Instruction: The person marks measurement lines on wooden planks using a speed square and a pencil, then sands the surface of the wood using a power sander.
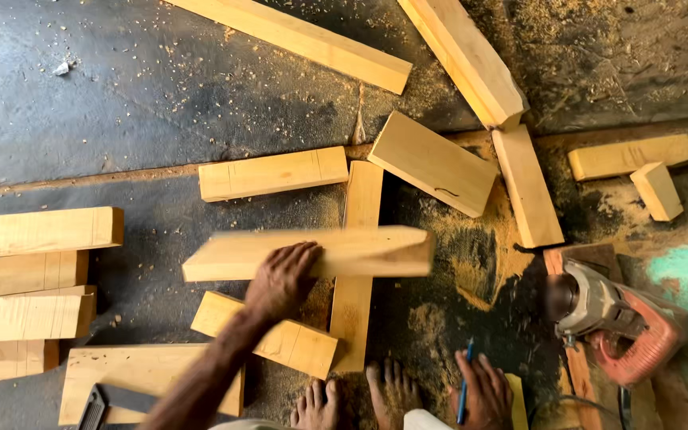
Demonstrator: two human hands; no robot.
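Fingers (304, 256) of left hand (283, 280) curled over near edge of pale plank (312, 253), gripping it; plank blurred, level, lifted crosswise over long upright board (356, 263). Left forearm stretched up from bottom edge, wrist straight, knuckles up. Right hand (483, 394) low, right of that board, fingers closed loosely around blue pencil (464, 390), tip pointing up. Bare feet (360, 398) between both hands, toes toward the long board.

Open dark floor (105, 95) up and left of the long board, gritty, dusted with shavings. Crowded elsewhere: short block (268, 333) just under the left hand, touching the long board's left edge; flat board (141, 382) farther left with dark-handled tool (101, 404) lying on it. Stacked planks (29, 295) well left. Short plank (272, 173) above, square-cut ends. Angled blocks (431, 162) and more offcuts up and right. Sawdust heap (471, 255) just right of the long board. Orange and grey power saw (619, 322) farther right, resting on reddish wood. All timber pale, smooth-sawn, sharp-cornered.
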